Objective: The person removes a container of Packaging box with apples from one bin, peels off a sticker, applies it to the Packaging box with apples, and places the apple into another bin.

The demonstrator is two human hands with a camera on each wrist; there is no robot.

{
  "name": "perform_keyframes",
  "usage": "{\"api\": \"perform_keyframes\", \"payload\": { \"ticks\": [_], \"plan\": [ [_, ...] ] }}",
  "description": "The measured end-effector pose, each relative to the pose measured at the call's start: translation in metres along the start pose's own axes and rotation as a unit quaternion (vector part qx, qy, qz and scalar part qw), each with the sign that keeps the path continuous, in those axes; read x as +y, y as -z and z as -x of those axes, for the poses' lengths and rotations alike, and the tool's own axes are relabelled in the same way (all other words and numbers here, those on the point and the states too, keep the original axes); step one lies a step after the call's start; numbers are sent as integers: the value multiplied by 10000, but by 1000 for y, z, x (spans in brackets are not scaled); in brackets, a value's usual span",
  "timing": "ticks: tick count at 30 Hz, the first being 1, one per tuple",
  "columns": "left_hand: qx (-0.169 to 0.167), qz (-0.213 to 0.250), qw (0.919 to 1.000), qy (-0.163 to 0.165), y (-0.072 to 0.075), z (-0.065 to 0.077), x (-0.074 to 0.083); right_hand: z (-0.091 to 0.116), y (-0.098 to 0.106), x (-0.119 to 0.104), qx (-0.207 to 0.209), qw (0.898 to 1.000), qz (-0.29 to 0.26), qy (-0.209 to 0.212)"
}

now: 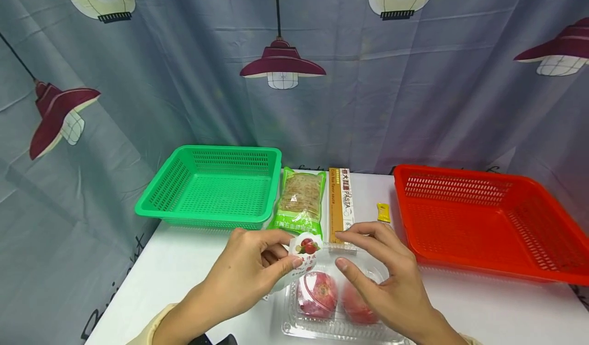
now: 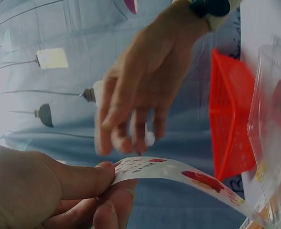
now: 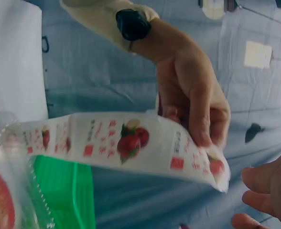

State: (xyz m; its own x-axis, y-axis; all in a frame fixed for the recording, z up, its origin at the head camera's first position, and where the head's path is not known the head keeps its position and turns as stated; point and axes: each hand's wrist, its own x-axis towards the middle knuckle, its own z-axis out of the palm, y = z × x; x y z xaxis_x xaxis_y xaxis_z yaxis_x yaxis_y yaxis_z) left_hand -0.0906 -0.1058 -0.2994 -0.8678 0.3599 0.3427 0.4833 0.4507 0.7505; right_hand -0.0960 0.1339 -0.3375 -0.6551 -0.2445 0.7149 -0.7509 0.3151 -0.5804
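Observation:
My left hand (image 1: pixel 241 271) pinches one end of a white printed paper strip (image 3: pixel 131 143) between thumb and fingers. Red fruit pictures and characters repeat along the strip, which runs down towards a clear plastic box (image 1: pixel 340 329). Inside that box, red apples (image 1: pixel 317 295) show through the lid. Over the box's right side hovers my right hand (image 1: pixel 391 278), thumb and fingers apart, nothing between them. In the left wrist view its fingers point down just beyond the strip. Where the strip's far end meets the box is not clear.
A green basket (image 1: pixel 207 220) stands at the back left, a red basket (image 1: pixel 478 266) at the right. Between them lie a green-edged food packet (image 1: pixel 301 197), a pasta box (image 1: pixel 340 197) and a small yellow sachet (image 1: pixel 383 212). A grey curtain (image 1: pixel 349 115) hangs behind the white table.

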Motion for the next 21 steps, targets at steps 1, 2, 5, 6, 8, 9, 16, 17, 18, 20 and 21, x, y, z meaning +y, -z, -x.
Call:
{"api": "perform_keyframes", "payload": {
  "ticks": [1,2,5,6,8,9,16,17,18,20,21],
  "plan": [
    [-57,-2,9999,-88,-3,-1,0,-3,-3,-1,112,9997,-77,207],
    [-115,-1,9998,-185,-5,-1,0,-6,-6,-3,223,9989,-124,405],
    [-256,15,9986,-466,-13,-3,1,-13,-13,-9,515,9954,-235,778],
    [-289,12,9982,-532,-14,-3,1,-14,-15,-11,594,9942,-249,862],
    [-331,3,9973,-662,-18,-4,2,-16,-15,-13,719,9923,-253,977],
    [-340,-11,9969,-710,-20,-5,2,-16,-15,-14,756,9916,-267,1014],
    [-480,162,9957,-771,-23,-6,4,-15,-14,-13,915,9894,-278,1097],
    [-512,215,9956,-757,-24,-7,4,-16,-14,-13,938,9888,-295,1126],
    [-533,254,9954,-748,-24,-7,4,-16,-14,-13,959,9881,-316,1157],
    [-541,318,9953,-732,-24,-7,4,-16,-14,-13,985,9873,-343,1195],
    [-538,351,9953,-719,-25,-7,5,-16,-14,-13,997,9869,-360,1215]
  ]
}}
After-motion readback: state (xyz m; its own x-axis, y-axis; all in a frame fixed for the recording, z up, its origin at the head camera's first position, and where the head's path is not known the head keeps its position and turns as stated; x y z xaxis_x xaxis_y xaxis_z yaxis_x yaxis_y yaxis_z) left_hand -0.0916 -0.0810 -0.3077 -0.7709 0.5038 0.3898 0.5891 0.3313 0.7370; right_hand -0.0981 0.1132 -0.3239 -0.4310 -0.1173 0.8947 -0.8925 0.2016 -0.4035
